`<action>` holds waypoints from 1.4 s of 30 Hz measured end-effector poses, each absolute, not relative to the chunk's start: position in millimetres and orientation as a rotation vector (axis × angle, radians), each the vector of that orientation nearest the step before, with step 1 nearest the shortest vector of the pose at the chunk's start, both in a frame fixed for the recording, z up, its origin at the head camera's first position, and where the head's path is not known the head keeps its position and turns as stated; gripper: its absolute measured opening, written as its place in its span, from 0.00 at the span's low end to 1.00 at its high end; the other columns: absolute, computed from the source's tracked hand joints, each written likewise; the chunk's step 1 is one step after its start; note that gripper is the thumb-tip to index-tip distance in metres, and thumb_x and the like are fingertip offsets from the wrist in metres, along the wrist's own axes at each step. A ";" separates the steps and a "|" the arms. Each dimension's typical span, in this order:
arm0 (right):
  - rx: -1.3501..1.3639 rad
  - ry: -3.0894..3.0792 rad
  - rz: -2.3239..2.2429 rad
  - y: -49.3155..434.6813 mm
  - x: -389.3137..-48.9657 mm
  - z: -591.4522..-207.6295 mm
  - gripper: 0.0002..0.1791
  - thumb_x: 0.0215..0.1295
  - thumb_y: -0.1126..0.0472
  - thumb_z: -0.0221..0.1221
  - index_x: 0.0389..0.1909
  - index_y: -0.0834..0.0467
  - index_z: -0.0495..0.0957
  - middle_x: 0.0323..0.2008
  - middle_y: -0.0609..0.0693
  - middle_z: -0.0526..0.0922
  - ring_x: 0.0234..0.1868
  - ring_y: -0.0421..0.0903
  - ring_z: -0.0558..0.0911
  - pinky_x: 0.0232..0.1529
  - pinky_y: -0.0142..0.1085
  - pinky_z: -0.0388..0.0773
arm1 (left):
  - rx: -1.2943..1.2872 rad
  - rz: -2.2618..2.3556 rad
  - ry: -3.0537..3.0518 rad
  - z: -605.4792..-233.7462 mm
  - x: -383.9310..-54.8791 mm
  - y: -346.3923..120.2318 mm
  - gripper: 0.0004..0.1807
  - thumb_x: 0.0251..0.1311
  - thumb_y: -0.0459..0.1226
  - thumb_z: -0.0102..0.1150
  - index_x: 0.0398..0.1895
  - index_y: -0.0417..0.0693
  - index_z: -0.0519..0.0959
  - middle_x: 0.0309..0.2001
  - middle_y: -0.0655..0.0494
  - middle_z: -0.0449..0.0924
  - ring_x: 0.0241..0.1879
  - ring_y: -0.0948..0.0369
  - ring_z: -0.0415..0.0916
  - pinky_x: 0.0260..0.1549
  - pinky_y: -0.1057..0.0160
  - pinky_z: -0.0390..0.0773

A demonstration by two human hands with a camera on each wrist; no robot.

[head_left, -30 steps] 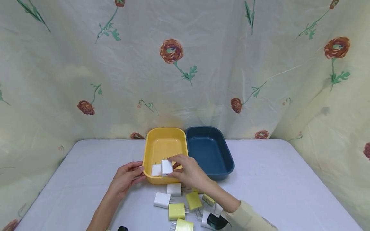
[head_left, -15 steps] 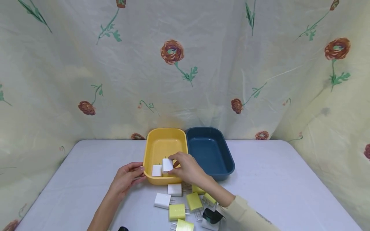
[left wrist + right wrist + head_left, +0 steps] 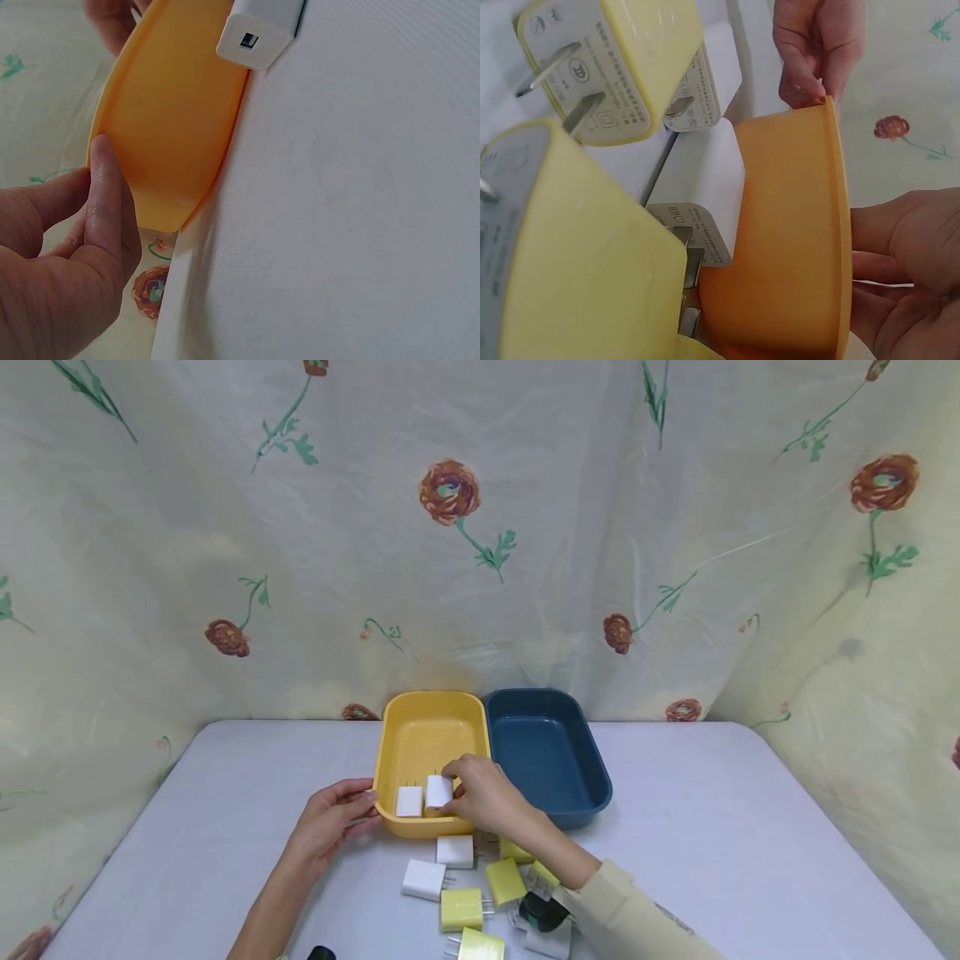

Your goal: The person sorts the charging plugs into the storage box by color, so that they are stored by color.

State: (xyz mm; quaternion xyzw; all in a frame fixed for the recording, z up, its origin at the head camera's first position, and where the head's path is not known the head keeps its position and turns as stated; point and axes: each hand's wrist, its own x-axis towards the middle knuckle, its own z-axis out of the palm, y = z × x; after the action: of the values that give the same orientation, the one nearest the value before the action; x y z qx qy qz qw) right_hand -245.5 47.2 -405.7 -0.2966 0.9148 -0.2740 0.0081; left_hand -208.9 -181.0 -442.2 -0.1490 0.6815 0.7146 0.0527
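Note:
My right hand (image 3: 491, 802) reaches into the near part of a yellow tray (image 3: 435, 727), pinching a white plug-in charger (image 3: 438, 792) between thumb and fingers, its prongs pointing to the far side. Just left of it another white charger (image 3: 408, 802) sits in the tray. At the tray's near left corner, my left hand (image 3: 330, 827) holds the rim, as its fingertips (image 3: 103, 154) on the yellow edge show in the left wrist view. The right wrist view shows only the tray's outer wall, which hides the held charger.
A dark blue tray (image 3: 550, 752) stands against the yellow one on its right. In front lie several loose chargers, white ones (image 3: 423, 879) and yellow ones (image 3: 461, 910), some partly hidden by the right forearm. A floral curtain (image 3: 525, 568) hangs behind the table.
My right hand has lowered the white charger slightly into the yellow tray, shifting a little right, so a gap shows between it and the other white charger. My left hand stays at the rim.

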 end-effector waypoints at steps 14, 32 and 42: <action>-0.896 2.877 -0.727 39.7 -249.1 -408.1 0.19 0.52 0.64 0.75 0.44 0.65 0.83 0.39 0.55 0.82 0.32 0.42 0.78 0.30 0.28 0.77 | -0.443 2.184 2.076 -440.9 -207.6 -180.9 0.17 0.67 0.29 0.59 0.58 0.34 0.75 0.44 0.43 0.79 0.36 0.58 0.82 0.40 0.61 0.86; -0.872 2.860 -0.808 42.1 -250.1 -412.2 0.22 0.52 0.62 0.75 0.47 0.65 0.82 0.40 0.56 0.81 0.32 0.42 0.82 0.32 0.32 0.79 | -0.468 2.175 2.076 -441.4 -208.8 -180.4 0.17 0.67 0.30 0.59 0.58 0.36 0.75 0.46 0.42 0.79 0.36 0.58 0.82 0.41 0.61 0.85; -0.897 2.825 -0.984 57.3 -240.0 -403.2 0.22 0.56 0.63 0.72 0.51 0.66 0.80 0.48 0.58 0.82 0.34 0.44 0.83 0.28 0.28 0.80 | -0.463 2.175 2.074 -442.2 -209.5 -180.7 0.17 0.67 0.30 0.59 0.58 0.36 0.75 0.46 0.43 0.79 0.36 0.58 0.82 0.43 0.60 0.85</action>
State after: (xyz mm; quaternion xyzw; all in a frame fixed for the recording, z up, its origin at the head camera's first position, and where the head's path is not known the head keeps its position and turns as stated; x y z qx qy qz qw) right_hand -240.0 57.3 -403.2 -0.2872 0.9046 -0.3150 0.0095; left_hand -209.5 -180.7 -442.2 -0.1522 0.6812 0.7143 0.0505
